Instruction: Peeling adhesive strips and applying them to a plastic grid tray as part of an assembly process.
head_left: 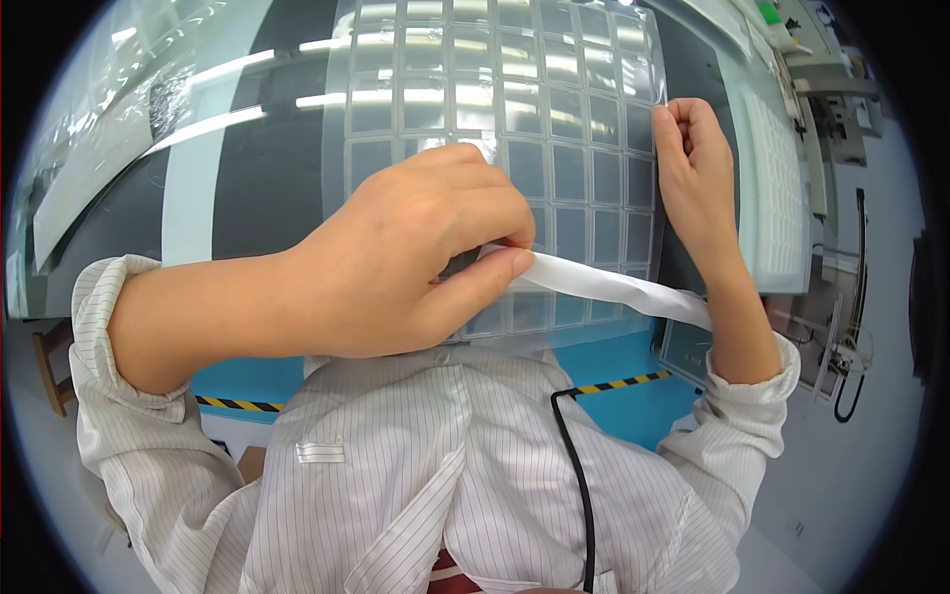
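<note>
A large clear sheet (522, 211) divided into a grid of rectangular pockets lies on the dark glass tabletop in front of me. My left hand (435, 247) is closed over its near middle part, thumb and forefinger pinching one end of a narrow white strip (604, 284). From that pinch the strip stretches rightward to my right wrist, where its other end passes out of sight. My right hand (696, 163) is at the sheet's right edge, its thumb and fingers pressed together; whatever lies between them is too small or hidden to tell.
Crumpled clear plastic film (119, 109) lies at the far left. At the right stands a stack of pale sheets (770, 188), with machine parts (841, 89) beyond it. Ceiling lights reflect in the tabletop (267, 188). A black cable (579, 475) runs down my smock.
</note>
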{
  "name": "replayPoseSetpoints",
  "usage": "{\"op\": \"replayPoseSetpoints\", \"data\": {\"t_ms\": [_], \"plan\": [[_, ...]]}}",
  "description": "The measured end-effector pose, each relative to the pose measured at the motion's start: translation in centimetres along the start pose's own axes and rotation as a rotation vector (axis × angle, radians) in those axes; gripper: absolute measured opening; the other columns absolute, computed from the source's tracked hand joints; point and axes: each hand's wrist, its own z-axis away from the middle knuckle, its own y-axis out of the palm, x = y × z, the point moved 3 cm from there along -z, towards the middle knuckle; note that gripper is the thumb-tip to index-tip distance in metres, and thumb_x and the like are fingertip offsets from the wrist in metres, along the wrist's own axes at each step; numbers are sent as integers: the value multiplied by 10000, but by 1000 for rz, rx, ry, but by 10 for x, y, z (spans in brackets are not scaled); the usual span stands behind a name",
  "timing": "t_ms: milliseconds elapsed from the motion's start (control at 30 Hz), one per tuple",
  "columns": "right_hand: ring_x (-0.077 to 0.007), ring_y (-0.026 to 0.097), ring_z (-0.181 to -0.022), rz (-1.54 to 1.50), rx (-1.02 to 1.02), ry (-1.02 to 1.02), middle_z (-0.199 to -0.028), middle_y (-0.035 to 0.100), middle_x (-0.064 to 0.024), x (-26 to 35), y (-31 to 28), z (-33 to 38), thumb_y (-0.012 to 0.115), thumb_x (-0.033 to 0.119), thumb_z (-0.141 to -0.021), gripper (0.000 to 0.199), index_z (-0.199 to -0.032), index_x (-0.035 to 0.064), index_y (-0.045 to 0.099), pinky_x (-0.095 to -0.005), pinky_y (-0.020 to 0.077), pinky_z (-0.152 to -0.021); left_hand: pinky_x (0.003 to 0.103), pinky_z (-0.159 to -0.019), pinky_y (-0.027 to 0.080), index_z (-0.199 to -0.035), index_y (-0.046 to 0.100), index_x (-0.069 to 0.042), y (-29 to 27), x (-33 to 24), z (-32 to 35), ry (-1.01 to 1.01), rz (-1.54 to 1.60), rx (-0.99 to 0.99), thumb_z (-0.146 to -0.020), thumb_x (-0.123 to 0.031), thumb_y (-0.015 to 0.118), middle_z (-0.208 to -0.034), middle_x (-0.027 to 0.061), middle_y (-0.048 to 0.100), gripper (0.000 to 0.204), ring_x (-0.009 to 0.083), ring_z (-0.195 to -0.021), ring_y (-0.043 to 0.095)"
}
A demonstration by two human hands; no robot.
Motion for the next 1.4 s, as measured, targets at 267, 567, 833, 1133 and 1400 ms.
{"op": "replayPoseSetpoints", "data": {"t_ms": [267, 567, 833, 1133, 1400], "plan": [[-58, 446, -651, 17, -133, -19, -743, 525, 20, -19, -6, -42, 581, 227, -1041, 232, -975, 8, 615, -258, 386, -579, 357, -687, 452, -879, 645, -28, 0, -2, -2, 12, -39, -161, -879, -28, 686, -816, 76, 609, 41, 251, -778, 557], [-47, 473, -728, 207, -315, -311, -816, 543, 15, -2, -15, -50, 702, 154, -966, 168, -986, 4, 629, -220, 415, -652, 362, -671, 438, -865, 631, -40, 3, 2, 2, 19, 6, -185, -881, -52, 696, -788, 64, 588, 68, 247, -735, 533], [-131, 609, -837, -156, 422, -617, -941, 656, -78, 100, 8, 31, 683, 5, -932, 187, -1108, -31, 630, -252, 497, -762, 350, -641, 430, -899, 650, -16, -12, 5, -2, -55, 67, -268, -915, -72, 682, -791, 69, 609, 66, 229, -729, 542], [-128, 622, -741, -267, 286, -514, -892, 671, -78, 85, 14, 40, 726, -73, -869, 167, -1009, -21, 651, -255, 513, -680, 306, -656, 442, -937, 641, -19, -17, -2, -5, -158, 71, -234, -928, -84, 674, -831, 54, 598, 73, 172, -740, 537], [-149, 635, -810, -286, 249, -566, -921, 672, -96, 79, 8, 47, 712, -97, -851, 173, -989, -20, 641, -276, 521, -717, 282, -618, 431, -889, 645, -22, -16, -7, -5, -196, 90, -158, -919, -73, 681, -796, 39, 591, 69, 146, -703, 529]]}}
